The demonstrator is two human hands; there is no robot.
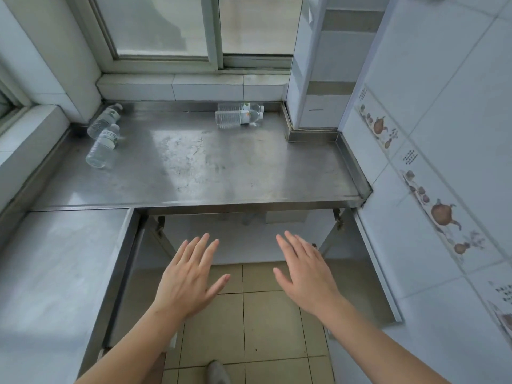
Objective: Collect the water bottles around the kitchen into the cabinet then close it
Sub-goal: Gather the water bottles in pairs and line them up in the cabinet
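Observation:
Several clear water bottles lie on their sides on the steel counter [194, 167]. At its far left corner lies one bottle [104, 120], with another [103, 146] just in front of it. Two more lie side by side at the back right, the rear one [239, 107] against the backsplash and the front one [238, 118] beside it. Below the counter the cabinet [235, 245] stands open, its doors [124, 273] swung out to both sides. My left hand [188, 278] and my right hand [304, 273] hover flat and empty in front of the opening, fingers straight, palms down.
A window [166, 31] sits behind the counter above a tiled sill. A tiled wall [443, 162] with decorated tiles closes the right side. A lower steel surface [55, 273] lies at the left. Beige floor tiles [263, 314] show below, with a shoe tip [219, 372].

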